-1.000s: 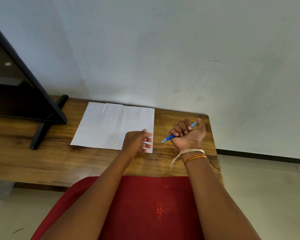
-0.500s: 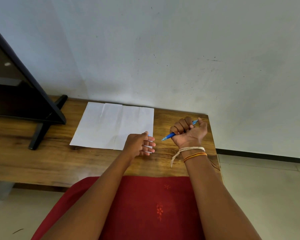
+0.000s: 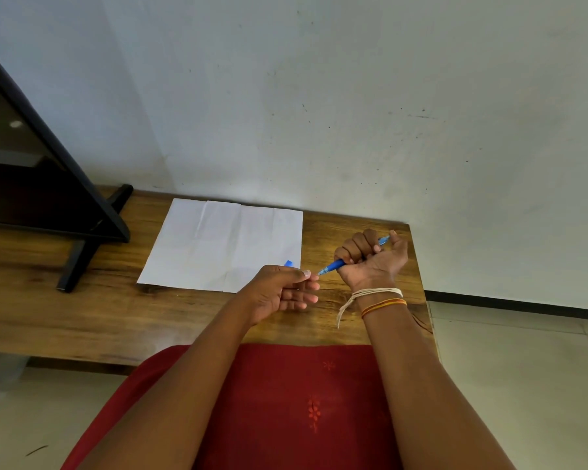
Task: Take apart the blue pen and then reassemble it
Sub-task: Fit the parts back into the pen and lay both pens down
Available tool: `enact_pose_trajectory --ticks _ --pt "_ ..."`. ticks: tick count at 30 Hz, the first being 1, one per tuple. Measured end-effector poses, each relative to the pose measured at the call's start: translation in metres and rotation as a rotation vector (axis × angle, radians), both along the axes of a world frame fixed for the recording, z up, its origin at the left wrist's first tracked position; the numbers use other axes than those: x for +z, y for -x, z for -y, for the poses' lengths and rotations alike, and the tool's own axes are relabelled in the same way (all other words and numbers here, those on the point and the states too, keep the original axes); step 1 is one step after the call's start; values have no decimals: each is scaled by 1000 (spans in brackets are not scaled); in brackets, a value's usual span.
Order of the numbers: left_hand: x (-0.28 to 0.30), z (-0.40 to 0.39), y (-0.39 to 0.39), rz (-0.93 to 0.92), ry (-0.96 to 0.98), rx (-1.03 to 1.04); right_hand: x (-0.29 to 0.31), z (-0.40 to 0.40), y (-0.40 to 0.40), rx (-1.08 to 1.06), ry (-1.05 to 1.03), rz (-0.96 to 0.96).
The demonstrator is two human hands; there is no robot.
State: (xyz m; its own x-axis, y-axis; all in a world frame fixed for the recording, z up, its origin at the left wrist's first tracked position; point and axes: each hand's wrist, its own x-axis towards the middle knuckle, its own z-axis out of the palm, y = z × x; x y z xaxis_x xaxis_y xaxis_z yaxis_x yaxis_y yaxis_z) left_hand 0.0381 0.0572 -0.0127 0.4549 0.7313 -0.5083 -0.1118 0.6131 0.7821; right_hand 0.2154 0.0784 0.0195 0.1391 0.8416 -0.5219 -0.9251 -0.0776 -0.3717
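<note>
Now the right hand (image 3: 370, 259) is fisted around a slim blue plastic pen (image 3: 335, 265), its tip pointing toward eight o'clock. At that tip, the left hand (image 3: 282, 293) pinches thumb to forefinger, over the grainy wooden table (image 3: 82, 300); a creased white paper (image 3: 218, 245) lies at ten o'clock.

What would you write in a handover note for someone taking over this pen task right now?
Right hand: fist shut around the blue pen, tip pointing toward the left hand.
Left hand: thumb and fingers pinched just at the pen's tip; what they hold cannot be told.
A small blue piece lies on the white paper.
Done: that piece looks already off.
Left: finish dismantling, then reassemble.
</note>
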Motion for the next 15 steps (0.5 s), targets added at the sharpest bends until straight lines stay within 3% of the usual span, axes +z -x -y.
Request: enact_pose_trajectory --ticks 15 --pt "-4 -2 2 118 12 -3 0 0 0 -14 4 -34"
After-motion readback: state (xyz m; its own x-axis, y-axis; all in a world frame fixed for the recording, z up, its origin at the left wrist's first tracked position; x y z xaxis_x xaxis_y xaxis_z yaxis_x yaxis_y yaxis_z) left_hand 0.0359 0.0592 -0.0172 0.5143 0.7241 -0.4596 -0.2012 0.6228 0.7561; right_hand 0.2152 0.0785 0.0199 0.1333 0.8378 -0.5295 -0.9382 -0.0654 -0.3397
